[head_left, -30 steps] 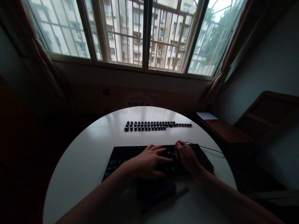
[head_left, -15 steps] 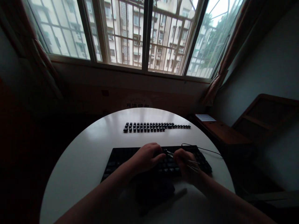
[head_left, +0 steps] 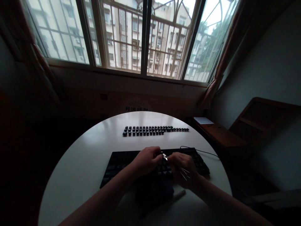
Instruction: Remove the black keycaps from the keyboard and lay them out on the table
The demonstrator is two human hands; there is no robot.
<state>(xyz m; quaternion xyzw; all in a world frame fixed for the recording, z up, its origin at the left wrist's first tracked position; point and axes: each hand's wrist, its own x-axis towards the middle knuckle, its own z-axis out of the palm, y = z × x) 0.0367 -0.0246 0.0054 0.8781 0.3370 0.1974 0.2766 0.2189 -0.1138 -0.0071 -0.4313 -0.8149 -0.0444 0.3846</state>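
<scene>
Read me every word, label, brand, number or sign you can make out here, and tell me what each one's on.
"月满颐和": on the brownish panel behind the table; third character blurred, so uncertain.
Smaller arched lettering above it: too blurred to read.
Keyboard: any markings too dark to read.
Loose keycaps: too small to read.
White sheet at right: nothing legible.

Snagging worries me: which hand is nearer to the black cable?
Right. The right hand is just this side of the black cable; the left hand is farther off, to its left.
</scene>
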